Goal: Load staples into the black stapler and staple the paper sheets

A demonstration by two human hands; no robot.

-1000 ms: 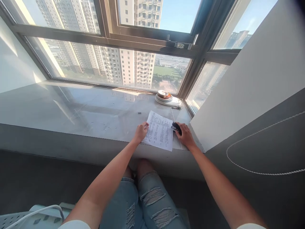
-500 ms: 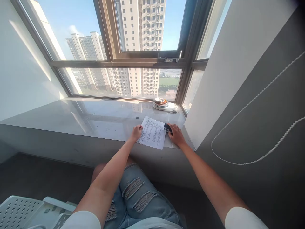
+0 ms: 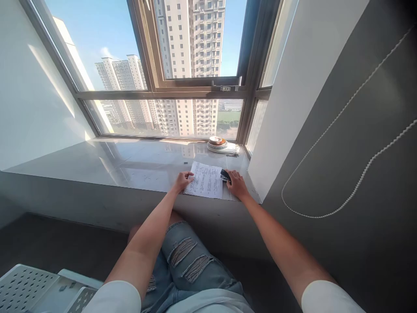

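Daylight enters my view through the window (image 3: 163,92), its frame crisp; I see bright streaks on the wall (image 3: 35,113) left of it, glare on the sill (image 3: 97,167) beneath, and deep shadow over the floor (image 3: 81,243) farther below.

Clothing of the person, viewed from above. Lower left and lower right of the frame: a plain white short left sleeve (image 3: 114,297) and a matching white short right sleeve (image 3: 328,297), each with a wide, rounded cuff. Bottom centre: a pale, softly creased cloth top (image 3: 213,301). Directly above: faded blue denim legwear (image 3: 177,278), bearing two frayed, elongated tears crossed by loose threads; a third tear lies farther left, partly hidden. Centre: an ungloved left hand (image 3: 182,181) and an ungloved right hand (image 3: 237,185).
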